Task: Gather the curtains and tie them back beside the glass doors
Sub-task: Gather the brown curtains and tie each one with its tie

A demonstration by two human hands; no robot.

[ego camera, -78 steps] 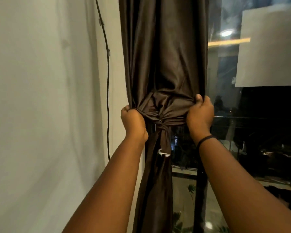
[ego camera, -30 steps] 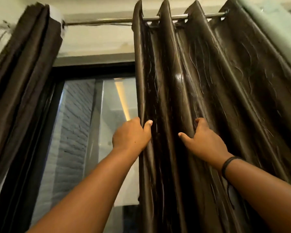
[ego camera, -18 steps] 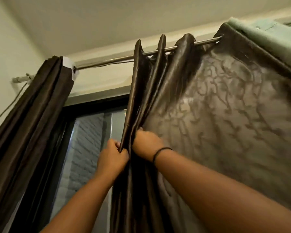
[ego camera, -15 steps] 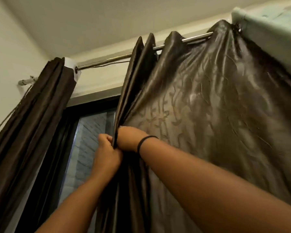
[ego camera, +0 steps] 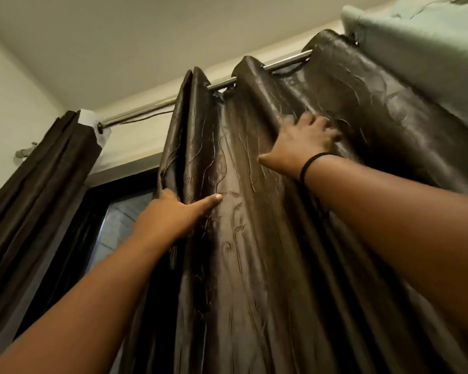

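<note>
A dark brown patterned curtain (ego camera: 243,279) hangs in folds from a metal rod (ego camera: 135,114) and fills the middle and right of the view. My left hand (ego camera: 173,214) pinches its bunched left edge, fingers behind the folds and thumb across the front. Higher and to the right, my right hand (ego camera: 303,147) lies spread on the fabric, its blurred fingers resting over a fold; a black band circles the wrist. A second dark curtain (ego camera: 38,201) hangs gathered at the far left. A strip of the glass door (ego camera: 119,222) shows between the two curtains.
A pale green cloth (ego camera: 430,47) hangs over the rod's right end, overlapping the curtain top. The rod's bracket (ego camera: 25,152) is fixed to the white wall at left. The ceiling is close above. A dark door frame (ego camera: 119,182) runs under the rod.
My hands were together at the curtain's left edge. The right hand has let go and moved up and right across the fabric, while the left keeps hold of the edge.
</note>
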